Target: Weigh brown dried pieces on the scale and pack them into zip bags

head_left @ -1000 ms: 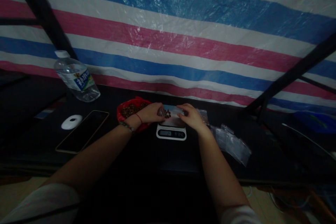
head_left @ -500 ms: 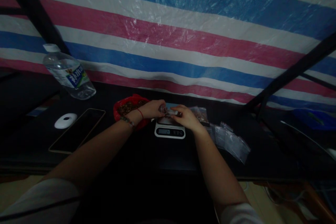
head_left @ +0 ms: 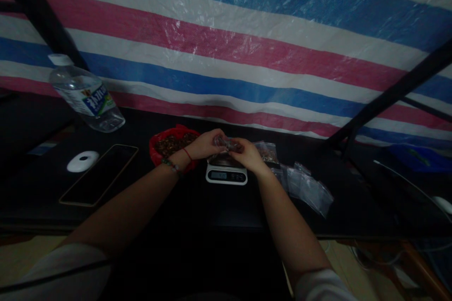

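Observation:
Both hands meet above a small white digital scale (head_left: 226,176) with a lit display. My left hand (head_left: 211,143) is closed on one side of a small clear plastic bag (head_left: 228,144). My right hand (head_left: 246,153) pinches the other side of the same bag; dark bits seem to show in it, too dim to name. Left of the scale is a red bag (head_left: 152,148), open at the top, holding many small brown pieces (head_left: 173,143). Beyond my right wrist lies a filled clear bag (head_left: 269,151), with several flat zip bags (head_left: 310,190) fanned out nearer me.
A large clear bottle (head_left: 88,94) stands at the back left. In front of it a white oval case (head_left: 83,162) and a phone (head_left: 99,175) lie on the black table (head_left: 226,214). Dark metal bars (head_left: 384,99) slope at both sides; a striped sheet (head_left: 226,56) hangs behind.
My hands have come closer together around the small bag, and it has risen slightly off the scale. The reading on the display has changed. The view has shifted a little.

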A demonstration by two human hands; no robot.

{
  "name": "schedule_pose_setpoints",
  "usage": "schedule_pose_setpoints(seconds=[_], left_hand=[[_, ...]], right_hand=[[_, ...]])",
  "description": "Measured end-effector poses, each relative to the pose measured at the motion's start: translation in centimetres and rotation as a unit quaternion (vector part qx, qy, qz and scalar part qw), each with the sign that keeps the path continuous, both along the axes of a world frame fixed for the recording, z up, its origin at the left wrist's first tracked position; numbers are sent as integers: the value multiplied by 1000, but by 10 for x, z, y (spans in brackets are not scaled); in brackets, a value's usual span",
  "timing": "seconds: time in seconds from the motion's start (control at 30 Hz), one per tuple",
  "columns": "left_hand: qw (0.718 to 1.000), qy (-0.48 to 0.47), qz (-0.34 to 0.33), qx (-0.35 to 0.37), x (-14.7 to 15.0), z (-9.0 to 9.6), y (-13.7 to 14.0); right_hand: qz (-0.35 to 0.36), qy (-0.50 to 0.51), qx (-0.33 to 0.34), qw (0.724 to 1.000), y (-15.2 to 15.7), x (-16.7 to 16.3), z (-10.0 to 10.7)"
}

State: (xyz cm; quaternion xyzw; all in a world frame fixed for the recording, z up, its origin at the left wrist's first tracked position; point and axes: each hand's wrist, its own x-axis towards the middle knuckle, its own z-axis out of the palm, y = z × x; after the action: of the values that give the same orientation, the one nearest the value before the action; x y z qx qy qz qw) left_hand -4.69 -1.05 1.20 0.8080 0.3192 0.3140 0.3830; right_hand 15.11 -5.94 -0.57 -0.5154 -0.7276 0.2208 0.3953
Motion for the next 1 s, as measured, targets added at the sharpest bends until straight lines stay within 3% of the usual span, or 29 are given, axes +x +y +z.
schedule_pose_setpoints(seconds=[0.17, 0.3, 0.4, 0.5, 0.77, 1.0], left_hand=[[998, -50, 39, 21, -9, 5, 8], [996, 64, 48, 28, -22, 13, 11], [982, 181, 20, 44, -22, 17, 9], [969, 238, -10, 67, -14, 17, 8], [958, 274, -51, 67, 11, 28, 8], [953, 292, -65, 46, 21, 32, 7]], right_hand=[[-1, 72, -26, 997, 6, 6, -6], [-16, 97, -17, 995, 11, 14, -9], [-20, 74, -16, 997, 12, 20, -6], [5, 42, -31, 999, 6, 25, 1], [83, -25, -103, 991, -7, 28, 12], [113, -62, -118, 985, -12, 21, 22]])
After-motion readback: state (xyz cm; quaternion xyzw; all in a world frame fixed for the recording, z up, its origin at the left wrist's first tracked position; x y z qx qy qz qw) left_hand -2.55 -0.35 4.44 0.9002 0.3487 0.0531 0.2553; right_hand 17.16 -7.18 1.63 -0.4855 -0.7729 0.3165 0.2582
